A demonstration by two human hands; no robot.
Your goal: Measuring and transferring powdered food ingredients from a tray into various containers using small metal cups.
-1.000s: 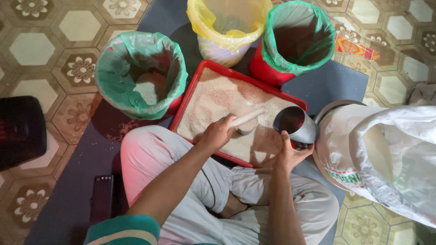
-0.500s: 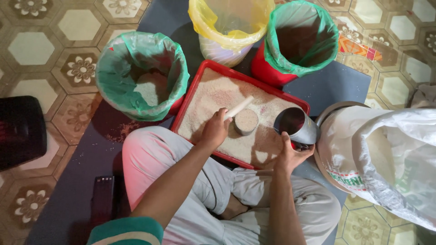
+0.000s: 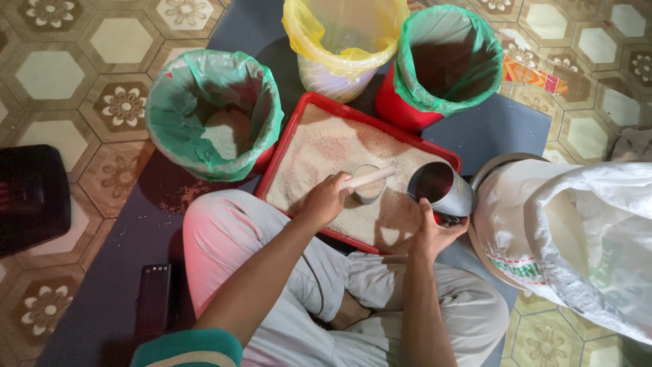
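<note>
Gripping the pale scoop (image 3: 367,182) in my left hand (image 3: 324,201), its bowl resting in the grain on the red tray (image 3: 299,136), my right hand (image 3: 435,234) tilts the steel cup (image 3: 440,190) close beside it; a wobble could spill grain over the rim. My right fingers are hidden under the cup, and the scoop's bowl is hard to read.

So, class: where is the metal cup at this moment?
In the head view, the metal cup is right of centre, tilted on its side in the right hand, over the right end of the red tray, beside the white sack.
</note>
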